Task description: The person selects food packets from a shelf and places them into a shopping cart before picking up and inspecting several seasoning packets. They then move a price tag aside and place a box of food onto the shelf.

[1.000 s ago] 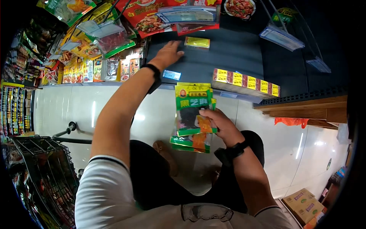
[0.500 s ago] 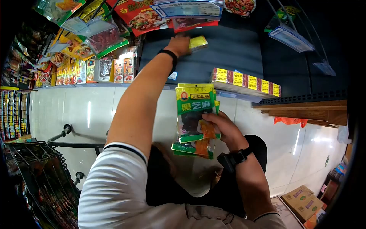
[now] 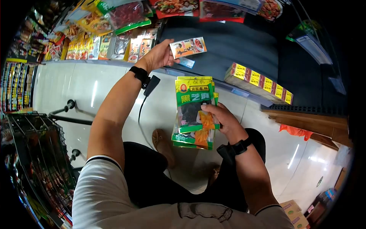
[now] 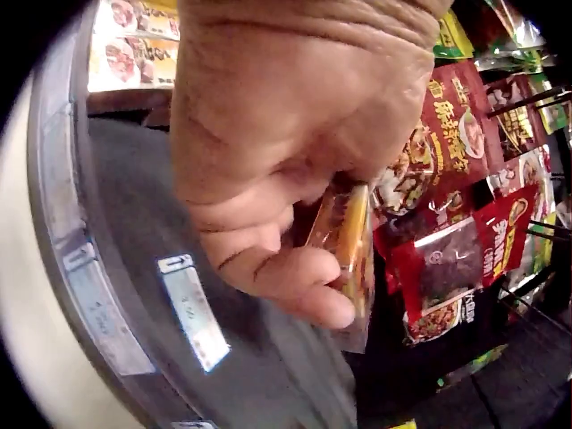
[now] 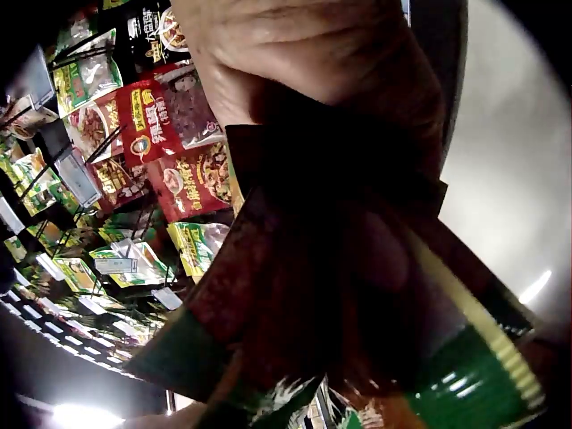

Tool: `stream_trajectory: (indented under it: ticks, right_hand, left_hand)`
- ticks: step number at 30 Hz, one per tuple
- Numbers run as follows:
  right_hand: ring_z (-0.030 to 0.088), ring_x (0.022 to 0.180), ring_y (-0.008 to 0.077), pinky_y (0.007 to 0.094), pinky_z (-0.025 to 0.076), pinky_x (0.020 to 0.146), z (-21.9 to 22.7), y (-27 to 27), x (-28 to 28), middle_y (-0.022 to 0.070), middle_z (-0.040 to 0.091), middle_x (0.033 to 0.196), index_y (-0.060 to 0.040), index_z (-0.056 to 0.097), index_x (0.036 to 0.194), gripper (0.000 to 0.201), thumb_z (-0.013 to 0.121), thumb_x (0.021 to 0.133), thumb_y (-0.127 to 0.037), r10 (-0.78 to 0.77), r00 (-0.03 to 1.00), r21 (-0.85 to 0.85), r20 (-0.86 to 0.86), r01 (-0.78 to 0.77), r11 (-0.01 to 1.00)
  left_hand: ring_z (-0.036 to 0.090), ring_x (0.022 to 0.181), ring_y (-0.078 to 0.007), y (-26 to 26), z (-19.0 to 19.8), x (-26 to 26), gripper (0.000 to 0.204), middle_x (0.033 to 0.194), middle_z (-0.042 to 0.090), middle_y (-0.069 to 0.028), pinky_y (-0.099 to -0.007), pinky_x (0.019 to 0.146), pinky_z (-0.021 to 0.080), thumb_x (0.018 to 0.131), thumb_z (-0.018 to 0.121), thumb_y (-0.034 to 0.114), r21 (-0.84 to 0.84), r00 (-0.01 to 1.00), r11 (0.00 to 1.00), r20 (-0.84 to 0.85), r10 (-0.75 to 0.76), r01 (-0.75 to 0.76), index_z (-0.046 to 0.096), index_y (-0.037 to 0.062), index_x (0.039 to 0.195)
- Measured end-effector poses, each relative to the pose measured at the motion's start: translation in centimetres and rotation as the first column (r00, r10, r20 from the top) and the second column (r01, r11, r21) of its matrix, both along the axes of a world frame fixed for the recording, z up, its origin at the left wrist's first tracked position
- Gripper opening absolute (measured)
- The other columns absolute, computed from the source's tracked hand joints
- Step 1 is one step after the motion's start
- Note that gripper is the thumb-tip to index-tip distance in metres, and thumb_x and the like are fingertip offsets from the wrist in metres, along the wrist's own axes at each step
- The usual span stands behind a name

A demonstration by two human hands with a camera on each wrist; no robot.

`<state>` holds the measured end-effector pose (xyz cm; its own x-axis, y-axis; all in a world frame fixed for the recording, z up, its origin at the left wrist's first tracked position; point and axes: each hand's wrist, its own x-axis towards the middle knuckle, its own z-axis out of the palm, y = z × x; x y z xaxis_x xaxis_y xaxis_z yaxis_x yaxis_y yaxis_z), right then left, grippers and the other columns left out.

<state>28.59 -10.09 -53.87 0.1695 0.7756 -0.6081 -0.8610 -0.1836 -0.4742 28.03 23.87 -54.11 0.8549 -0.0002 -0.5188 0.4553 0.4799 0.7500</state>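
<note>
My left hand (image 3: 157, 56) holds a small flat packet (image 3: 188, 47) by its left end, above the front part of the dark shelf. In the left wrist view the fingers (image 4: 295, 277) curl round the packet (image 4: 356, 259), seen edge-on in clear wrapping. Lower down, my right hand (image 3: 227, 121) grips several green and yellow packets (image 3: 192, 103), thumb on the front one, over the floor in front of the shelf. The right wrist view shows the packets (image 5: 465, 375) fanned out and dark under the hand (image 5: 313, 63).
A row of yellow and maroon boxes (image 3: 261, 81) stands at the front edge of the dark shelf (image 3: 228, 45). Bags (image 3: 126, 15) hang from hooks above. A wire cart (image 3: 42, 152) is at the lower left, cartons (image 3: 295, 213) at the lower right.
My left hand has taken hold of the small packet from the shelf and brought it toward the front edge, its printed face now showing. The right hand still grips its packets in about the same place.
</note>
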Motion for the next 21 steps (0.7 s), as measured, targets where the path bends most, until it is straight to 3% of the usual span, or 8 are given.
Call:
stream_trajectory:
  ticks: [6, 10, 11, 14, 15, 18, 20, 21]
  right_hand:
    - [0.070, 0.087, 0.0196, 0.0355, 0.060, 0.077, -1.7, 0.6, 0.0, 0.0074, 0.068, 0.101, -0.0037, 0.061, 0.115, 0.031, 0.069, 0.089, -0.017, 0.042, 0.999, 0.017, -0.012, -0.042, 0.999]
    - [0.070, 0.086, 0.0192, 0.0357, 0.060, 0.075, -2.1, 0.6, 0.0, 0.0066, 0.069, 0.099, -0.0045, 0.062, 0.114, 0.029, 0.070, 0.089, -0.017, 0.068, 0.998, -0.046, -0.010, -0.068, 0.997]
    - [0.070, 0.085, 0.0192, 0.0356, 0.060, 0.075, -1.9, 0.7, 0.2, 0.0065, 0.069, 0.099, -0.0047, 0.062, 0.114, 0.029, 0.070, 0.089, -0.017, 0.075, 0.997, -0.027, -0.015, -0.075, 0.997]
    - [0.070, 0.085, 0.0192, 0.0354, 0.060, 0.075, -1.5, 0.5, 0.2, 0.0061, 0.069, 0.100, -0.0051, 0.062, 0.114, 0.030, 0.070, 0.089, -0.017, 0.081, 0.996, 0.016, -0.023, -0.081, 0.997]
    - [0.070, 0.085, 0.0192, 0.0353, 0.060, 0.075, -1.7, 0.4, 0.2, 0.0061, 0.069, 0.100, -0.0052, 0.062, 0.115, 0.030, 0.070, 0.089, -0.017, 0.072, 0.997, 0.022, -0.019, -0.072, 0.997]
    - [0.070, 0.085, 0.0191, 0.0351, 0.060, 0.075, -1.7, 0.3, 0.3, 0.0062, 0.069, 0.100, -0.0049, 0.062, 0.115, 0.030, 0.070, 0.089, -0.017, 0.050, 0.999, 0.011, 0.000, -0.050, 0.999]
    - [0.070, 0.085, 0.0189, 0.0348, 0.059, 0.075, -1.9, 0.1, 0.4, 0.0062, 0.069, 0.100, -0.0047, 0.062, 0.115, 0.030, 0.070, 0.089, -0.018, 0.029, 1.000, 0.000, 0.005, -0.029, 1.000]
    - [0.070, 0.085, 0.0187, 0.0346, 0.059, 0.075, -2.0, 0.0, 0.4, 0.0062, 0.069, 0.100, -0.0047, 0.062, 0.115, 0.030, 0.070, 0.089, -0.018, 0.013, 1.000, 0.001, 0.006, -0.013, 1.000]
  left_hand:
    - [0.067, 0.068, -0.0170, 1.1, -0.6, -2.6, 0.054, 0.098, 0.071, -0.0093, -0.0229, 0.045, 0.042, 0.104, 0.034, 0.052, 0.094, 0.990, 0.988, -0.065, 0.127, -0.120, 0.058, 0.0038, 0.111]
    - [0.064, 0.064, -0.0154, 2.2, -0.3, -3.8, 0.057, 0.092, 0.070, -0.0082, -0.0213, 0.043, 0.038, 0.101, 0.039, 0.057, 0.331, 0.978, 0.938, -0.138, 0.156, -0.102, 0.059, 0.0045, 0.107]
    - [0.062, 0.059, -0.0151, 2.7, -0.1, -3.7, 0.059, 0.084, 0.069, -0.0081, -0.0223, 0.042, 0.036, 0.098, 0.043, 0.061, 0.412, 0.975, 0.907, -0.154, 0.158, -0.082, 0.063, 0.0047, 0.099]
    - [0.060, 0.054, -0.0151, 4.0, 1.3, -3.5, 0.064, 0.074, 0.066, -0.0072, -0.0254, 0.043, 0.037, 0.095, 0.044, 0.065, 0.663, 0.961, 0.748, -0.233, 0.151, 0.044, 0.065, 0.0053, 0.088]
    - [0.061, 0.053, -0.0176, 4.5, 2.0, -3.2, 0.070, 0.069, 0.064, -0.0085, -0.0284, 0.047, 0.043, 0.093, 0.044, 0.068, 0.743, 0.959, 0.650, -0.272, 0.078, 0.158, 0.066, 0.0021, 0.088]
    - [0.059, 0.055, -0.0155, 4.6, 2.1, -1.5, 0.071, 0.065, 0.062, -0.0042, -0.0265, 0.050, 0.043, 0.092, 0.044, 0.072, 0.884, 0.985, 0.448, -0.170, 0.038, 0.135, 0.066, 0.0056, 0.081]
    - [0.066, 0.072, -0.0211, 4.1, 0.4, 0.1, 0.074, 0.086, 0.068, -0.0153, -0.0308, 0.058, 0.052, 0.092, 0.050, 0.067, 0.910, 0.983, 0.413, -0.043, 0.179, -0.036, 0.063, -0.0018, 0.115]
    - [0.067, 0.082, -0.0241, 4.1, -0.9, 0.7, 0.073, 0.096, 0.068, -0.0188, -0.0333, 0.065, 0.054, 0.092, 0.054, 0.064, 0.953, 0.987, 0.279, 0.079, 0.139, -0.116, 0.059, -0.0025, 0.122]
